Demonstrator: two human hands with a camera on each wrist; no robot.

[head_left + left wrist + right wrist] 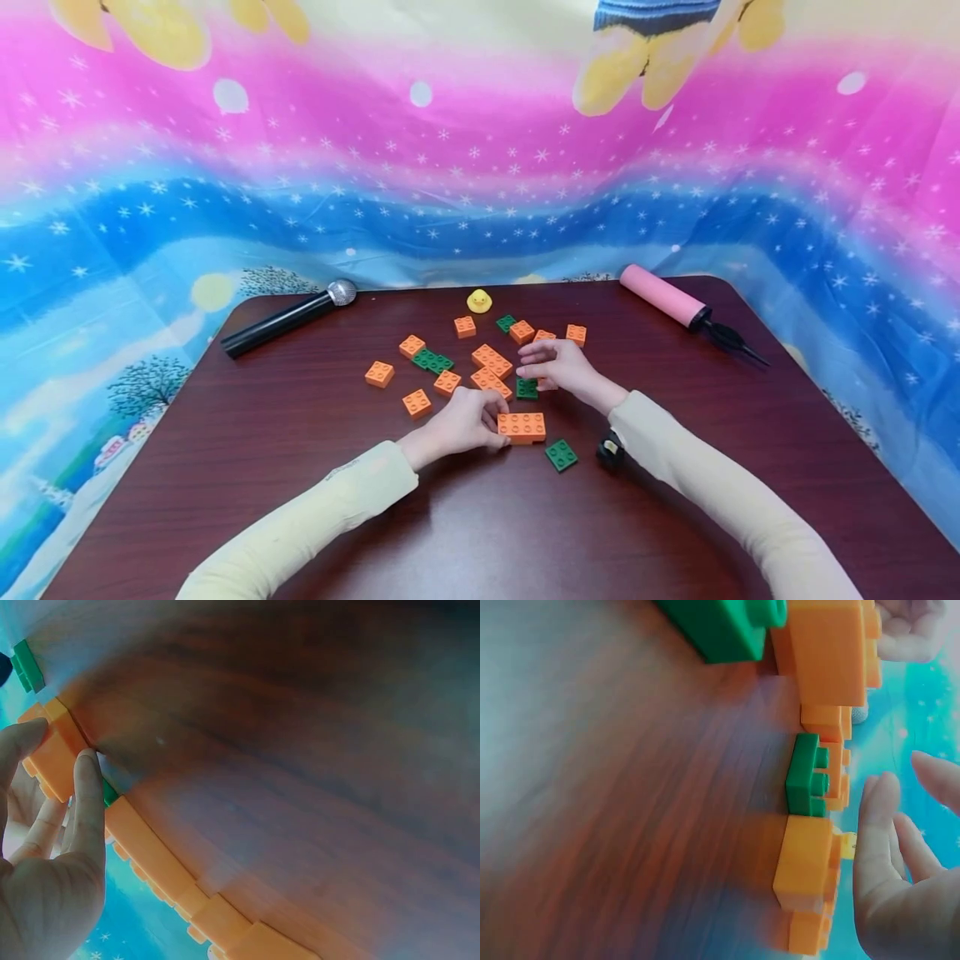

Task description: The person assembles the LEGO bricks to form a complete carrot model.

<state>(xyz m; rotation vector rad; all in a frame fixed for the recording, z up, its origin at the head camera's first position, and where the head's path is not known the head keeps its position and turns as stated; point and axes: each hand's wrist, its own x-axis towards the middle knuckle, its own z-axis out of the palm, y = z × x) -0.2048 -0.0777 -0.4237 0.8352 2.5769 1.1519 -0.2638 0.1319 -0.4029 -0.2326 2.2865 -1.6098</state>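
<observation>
My left hand (465,421) pinches the left end of a long orange toy brick (522,427) between thumb and fingers. Under that brick, a smaller orange brick (782,646) shows at its base in the right wrist view. My right hand (567,367) hovers over the bricks further back, fingers spread loosely with nothing between them. Close below its fingertips sits a green brick (527,388), with an orange one partly hidden under the palm. Another green brick (561,455) lies to the right of the held brick, toward the front.
Several orange and green bricks, such as a green one (432,361), lie scattered across the middle of the table (300,467). A yellow rubber duck (479,302) stands behind them. At the back are a black microphone (288,321) on the left and a pink hand pump (663,296) on the right.
</observation>
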